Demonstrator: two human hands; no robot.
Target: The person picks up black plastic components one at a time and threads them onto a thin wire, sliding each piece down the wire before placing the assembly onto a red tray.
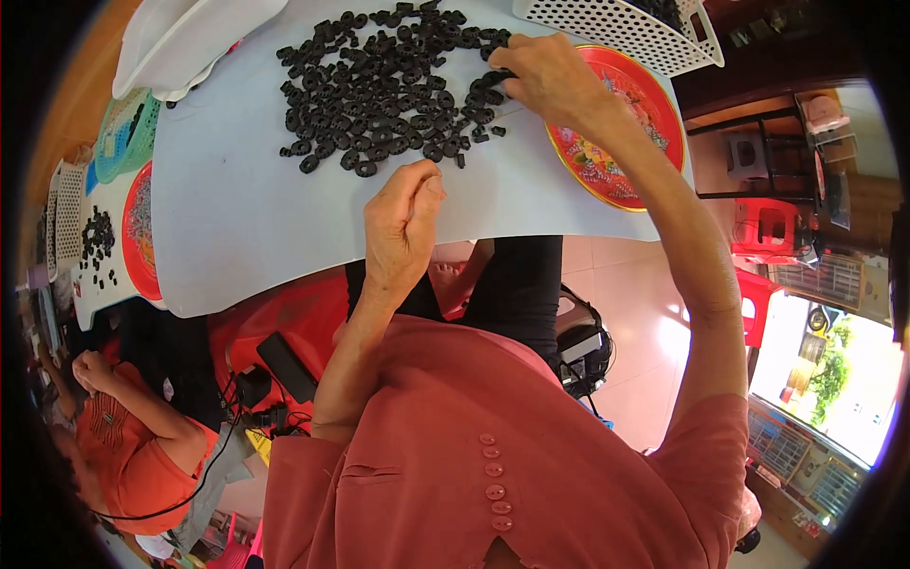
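A wide heap of small black plastic pieces (379, 100), rounded with holes and resembling cord locks, is spread over the pale table (246, 218). My right hand (555, 81) reaches to the heap's right edge, its thumb and fingers bent around black pieces there. In front of the heap's near edge, my left hand (403, 228) is closed, thumb against the curled fingers; whatever it may hold is hidden. Beneath my right forearm lies a round red tray (668, 123) with a floral pattern and a gold rim, partly covered by the arm.
A white perforated basket (630, 38) stands at the far right, and a white tub (180, 47) at the far left. On the left, a second table holds a green basket (142, 137), another red tray (140, 237) and black pieces. A co-worker in an orange shirt (123, 446) sits there.
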